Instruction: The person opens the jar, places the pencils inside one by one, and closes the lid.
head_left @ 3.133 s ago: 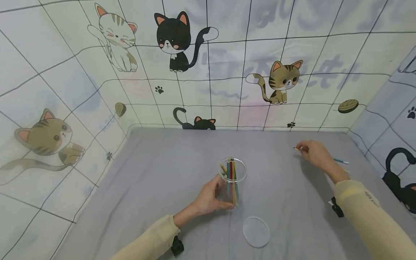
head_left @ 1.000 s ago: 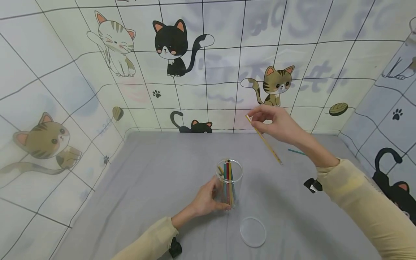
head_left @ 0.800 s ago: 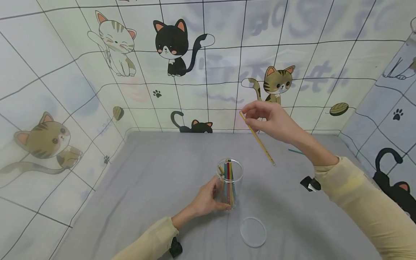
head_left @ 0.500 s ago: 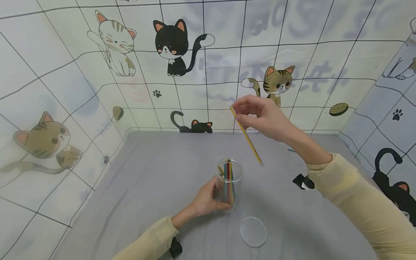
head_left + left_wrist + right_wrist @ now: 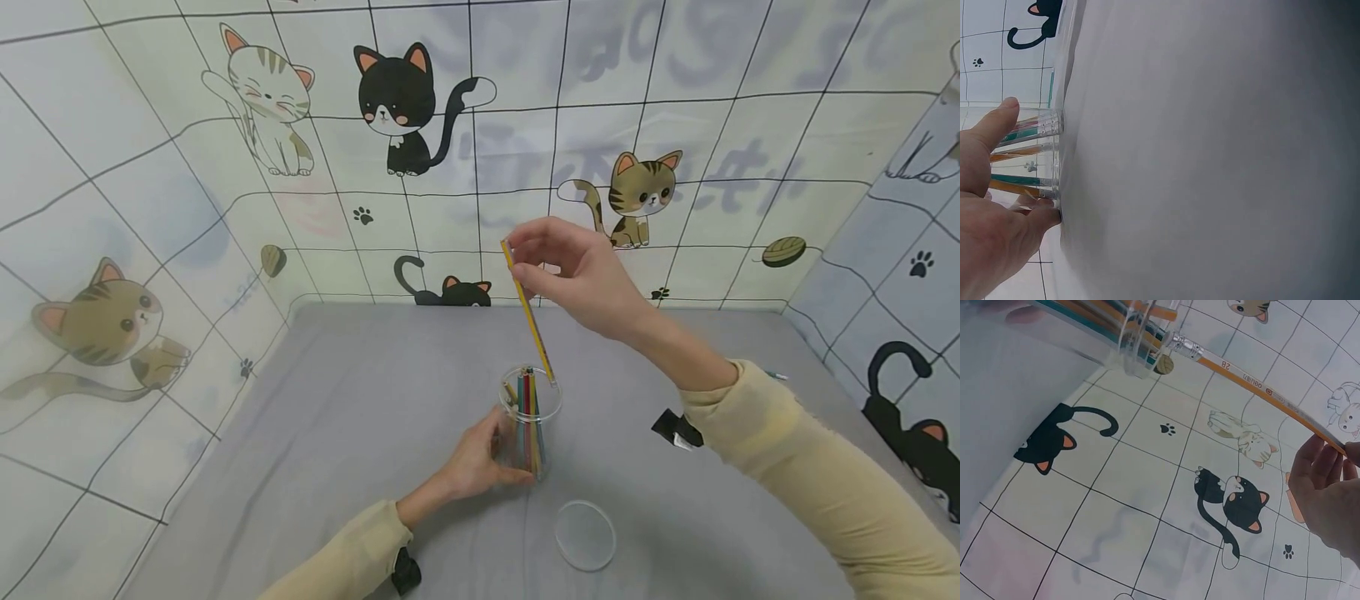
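A clear round jar (image 5: 551,433) holding several coloured pencils (image 5: 527,400) stands upright on the grey cloth. My left hand (image 5: 474,457) grips its lower side; in the left wrist view, thumb and fingers wrap the jar (image 5: 1054,165) near its base. Above the jar, my right hand (image 5: 577,271) pinches a yellow pencil (image 5: 529,315) close to its upper end. The pencil slants down, its lower end at the jar's rim. In the right wrist view that end of the pencil (image 5: 1254,387) carries a metal ferrule and eraser beside the jar's mouth.
A clear round lid (image 5: 585,536) lies flat in front of the jar. The tip of another pencil (image 5: 777,376) shows behind the right sleeve (image 5: 780,433). Cat-printed cloth walls (image 5: 517,150) enclose the back and sides.
My right hand picked up the yellow pencil at the right, then carried it left to above the jar. The left hand keeps its grip on the jar.
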Demonstrator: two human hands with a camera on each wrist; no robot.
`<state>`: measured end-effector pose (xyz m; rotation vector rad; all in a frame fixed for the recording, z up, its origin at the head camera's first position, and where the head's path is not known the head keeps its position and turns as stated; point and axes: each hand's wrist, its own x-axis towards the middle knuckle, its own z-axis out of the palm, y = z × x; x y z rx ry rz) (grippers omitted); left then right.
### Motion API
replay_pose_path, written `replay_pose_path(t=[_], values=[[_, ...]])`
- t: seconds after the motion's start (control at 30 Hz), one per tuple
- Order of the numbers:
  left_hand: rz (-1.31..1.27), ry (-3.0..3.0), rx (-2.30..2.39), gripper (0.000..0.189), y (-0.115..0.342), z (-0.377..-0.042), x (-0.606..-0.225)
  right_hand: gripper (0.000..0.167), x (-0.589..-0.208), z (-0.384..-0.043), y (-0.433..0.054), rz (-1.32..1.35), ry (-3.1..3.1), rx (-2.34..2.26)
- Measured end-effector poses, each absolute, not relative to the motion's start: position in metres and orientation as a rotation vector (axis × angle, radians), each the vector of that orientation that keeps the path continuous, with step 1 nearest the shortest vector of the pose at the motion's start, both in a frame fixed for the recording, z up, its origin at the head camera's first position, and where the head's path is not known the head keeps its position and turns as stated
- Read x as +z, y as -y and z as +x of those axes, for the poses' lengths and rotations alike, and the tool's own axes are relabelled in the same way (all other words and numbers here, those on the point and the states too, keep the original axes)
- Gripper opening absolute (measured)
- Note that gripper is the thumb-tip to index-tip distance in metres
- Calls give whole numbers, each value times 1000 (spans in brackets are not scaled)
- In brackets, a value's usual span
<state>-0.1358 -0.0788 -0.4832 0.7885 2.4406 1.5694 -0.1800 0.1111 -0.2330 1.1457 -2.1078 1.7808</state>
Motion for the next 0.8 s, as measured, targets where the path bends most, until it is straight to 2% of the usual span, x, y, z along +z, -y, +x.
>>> replay_pose_path(t=[0.63,0.8], values=[[802,-2466,1546,63,79,-138,-488,20,-272,-183,-112,1188,2191,1738],[801,-2439,1565,68,79,-138,-485,19,-282,-183,-116,1232,2256,1753]])
